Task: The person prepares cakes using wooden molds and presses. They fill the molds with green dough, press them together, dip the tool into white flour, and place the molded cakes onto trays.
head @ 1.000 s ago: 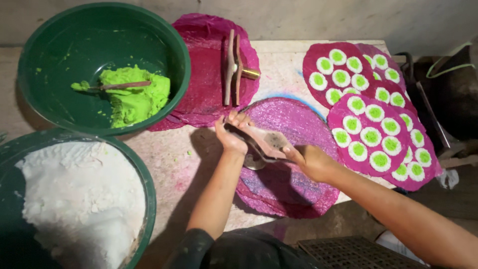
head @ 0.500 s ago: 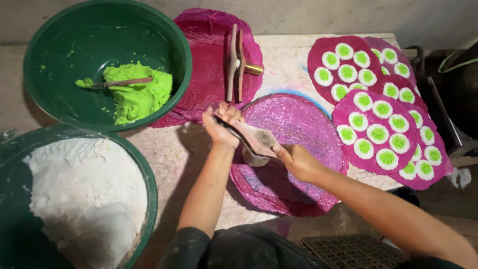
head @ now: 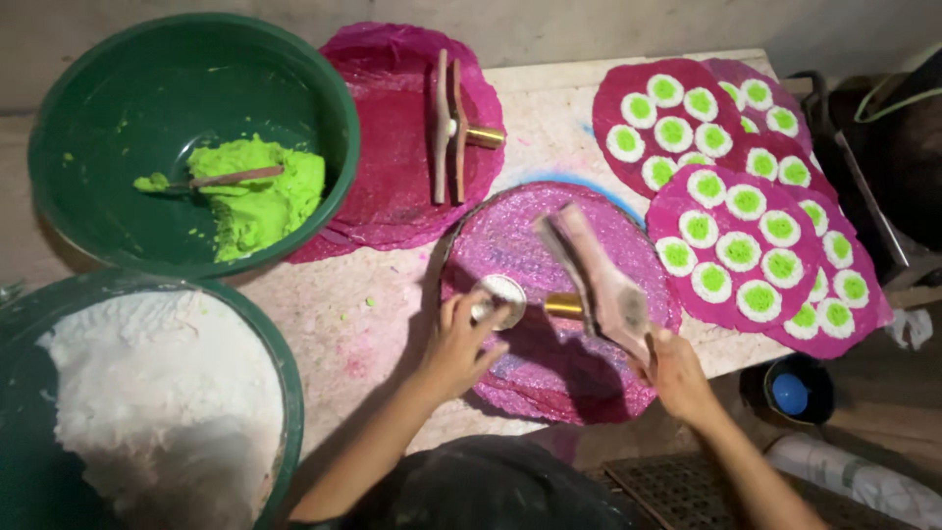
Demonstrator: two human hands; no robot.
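My left hand (head: pixel 459 345) rests its fingertips on a small round white piece (head: pixel 500 298) at the left edge of a glittery pink round mat (head: pixel 510 236). My right hand (head: pixel 677 378) grips the lower end of a wooden press tool (head: pixel 594 280) with two flat handles. The tool is tilted above the mat. Its brass barrel (head: pixel 563 306) points left toward the white piece.
A green bowl (head: pixel 69 118) holds bright green dough (head: pixel 260 196) and a spoon. A second bowl (head: pixel 280 363) holds white dough. Another wooden press (head: pixel 449 128) lies on stacked magenta mats. Pink mats with white-and-green rounds (head: pixel 746 245) cover the right. A blue cup (head: pixel 790 393) stands below the table edge.
My left hand has let go of the press and dropped to the small white piece on the mat. My right hand has moved right and lower, still holding the press.
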